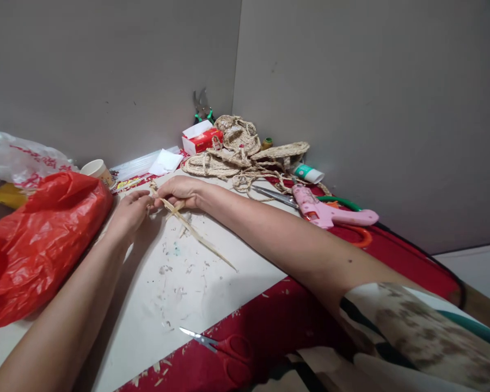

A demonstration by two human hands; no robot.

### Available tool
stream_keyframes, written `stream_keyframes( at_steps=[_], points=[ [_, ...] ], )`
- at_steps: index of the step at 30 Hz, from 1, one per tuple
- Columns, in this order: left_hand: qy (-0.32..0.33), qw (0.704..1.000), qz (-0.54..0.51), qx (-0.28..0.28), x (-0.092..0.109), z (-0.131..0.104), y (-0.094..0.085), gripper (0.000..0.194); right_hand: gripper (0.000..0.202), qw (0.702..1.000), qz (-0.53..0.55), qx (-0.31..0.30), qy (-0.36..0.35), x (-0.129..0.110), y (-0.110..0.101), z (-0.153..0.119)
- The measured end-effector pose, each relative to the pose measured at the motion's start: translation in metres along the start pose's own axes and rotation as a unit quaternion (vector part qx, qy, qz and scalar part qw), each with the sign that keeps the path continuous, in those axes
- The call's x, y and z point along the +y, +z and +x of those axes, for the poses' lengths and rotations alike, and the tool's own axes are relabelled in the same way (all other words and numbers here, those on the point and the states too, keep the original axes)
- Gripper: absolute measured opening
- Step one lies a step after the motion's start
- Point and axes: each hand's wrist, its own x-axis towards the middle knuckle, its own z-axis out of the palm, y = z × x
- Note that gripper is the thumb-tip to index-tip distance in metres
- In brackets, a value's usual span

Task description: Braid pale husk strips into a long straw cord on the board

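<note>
My left hand (134, 211) and my right hand (182, 191) meet near the far part of the white board. Both have their fingers pinched on a pale straw braid (152, 187), whose short plaited end shows just above the fingertips. From under my right hand a long loose straw strand (204, 240) runs down to the right, tapering to a thin tip over the board. A shorter strand crosses it close to my fingers. The fingertips partly hide where the strands come together.
Coiled straw braids (237, 147) lie at the back, beside a red tissue box (202, 139) and pruning shears (203, 109). At right are a pink glue gun (326, 209) and large scissors (275, 196). Red-handled scissors (228, 348) lie in front. A red plastic bag (53, 234) stands left.
</note>
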Motion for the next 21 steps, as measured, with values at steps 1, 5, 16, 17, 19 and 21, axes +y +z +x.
stream_keyframes(
  at_steps=[1, 5, 16, 17, 19, 21],
  points=[
    [-0.002, 1.000, 0.001, -0.009, 0.001, 0.001, 0.001, 0.038, 0.018, 1.000, 0.000, -0.002, 0.001, 0.000, -0.002, 0.001],
    [0.003, 0.998, 0.035, -0.045, 0.006, 0.002, -0.012, 0.028, 0.011, 1.000, 0.012, -0.024, 0.005, 0.002, -0.006, 0.004],
    [0.123, 0.976, 0.157, 0.090, 0.030, -0.007, -0.024, 0.060, 0.010, 0.998, 0.060, -0.021, -0.003, 0.001, -0.008, 0.008],
    [0.090, 0.987, 0.123, 0.054, 0.027, -0.003, -0.019, 0.058, 0.009, 0.998, 0.055, -0.022, -0.004, 0.002, -0.009, 0.009],
    [0.053, 0.996, 0.068, 0.022, 0.019, 0.004, -0.010, 0.054, 0.011, 0.999, 0.045, -0.023, -0.005, 0.004, -0.010, 0.011],
    [0.024, 1.000, 0.014, 0.006, 0.013, 0.007, -0.005, 0.052, 0.012, 0.999, 0.039, -0.025, -0.010, 0.005, -0.010, 0.013]
  ],
)
